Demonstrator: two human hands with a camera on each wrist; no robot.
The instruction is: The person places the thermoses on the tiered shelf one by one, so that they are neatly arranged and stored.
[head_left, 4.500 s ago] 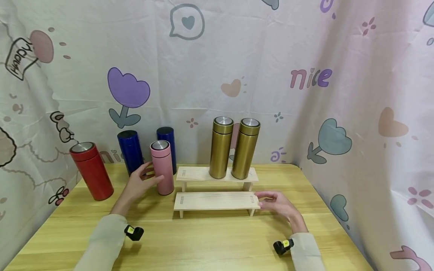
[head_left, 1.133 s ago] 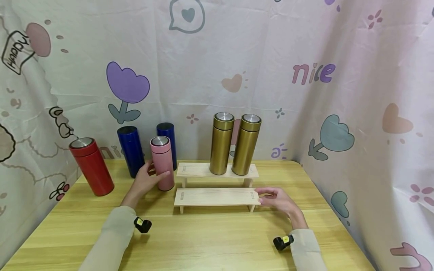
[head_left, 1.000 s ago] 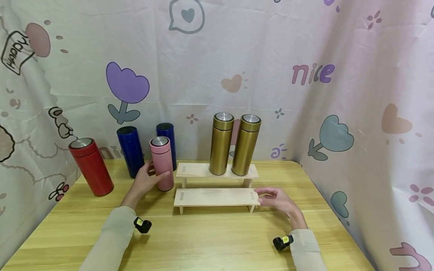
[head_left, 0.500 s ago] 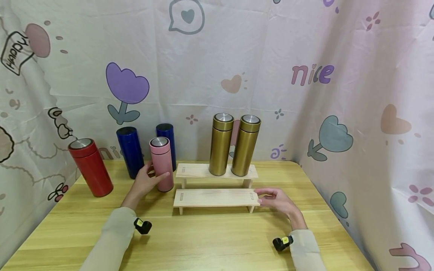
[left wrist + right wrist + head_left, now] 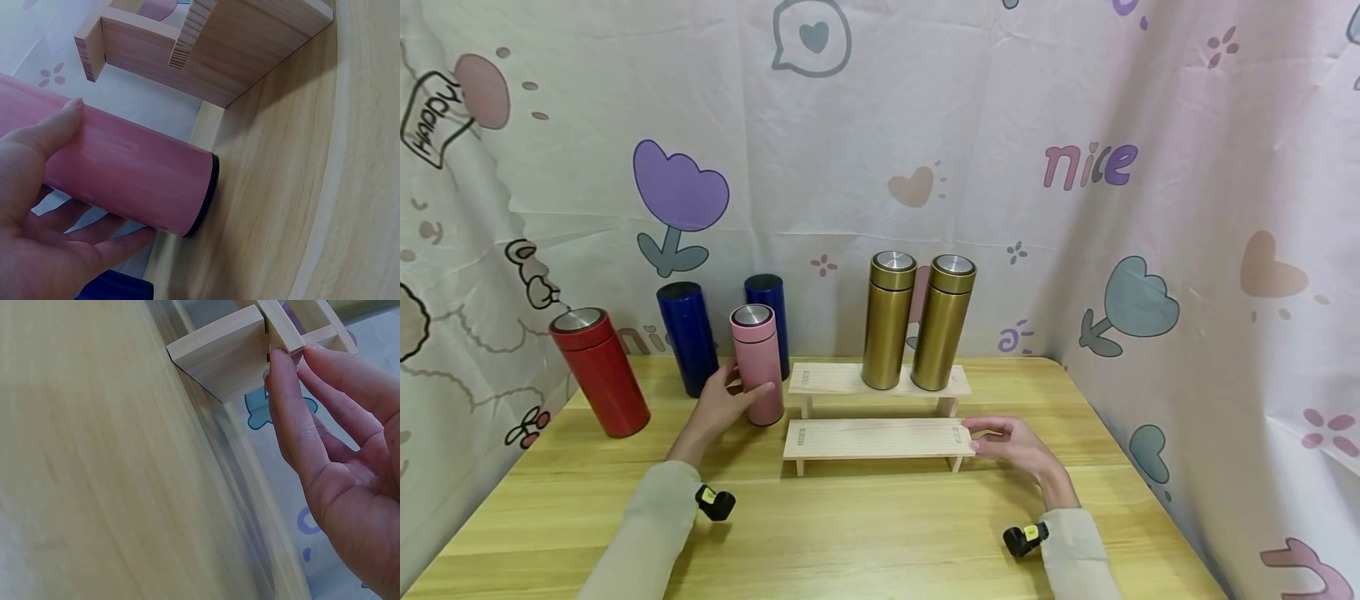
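Note:
A pink thermos bottle [image 5: 757, 367] with a steel-topped lid stands upright on the table, left of a two-tier wooden stand. My left hand [image 5: 721, 406] holds it around the lower body; the left wrist view shows the thumb on one side of the bottle [image 5: 134, 169] and the fingers on the other. At the right end of the stand's lower board [image 5: 876, 438], my right hand [image 5: 1015, 446] pinches the edge between thumb and fingers, as the right wrist view shows. Two gold thermos bottles [image 5: 889, 325] stand side by side on the upper board [image 5: 827, 379].
A red thermos bottle [image 5: 601, 375] stands at the far left of the wooden table [image 5: 850, 533]. Two blue bottles [image 5: 688, 342] are behind the left hand, one partly hidden by the pink bottle. A patterned curtain [image 5: 820, 167] closes off the back and sides.
Since the earliest frame, my left hand has shifted slightly right and closer around the pink thermos bottle. The head view has tilted slightly. My right hand keeps its hold; the bottles stay in place.

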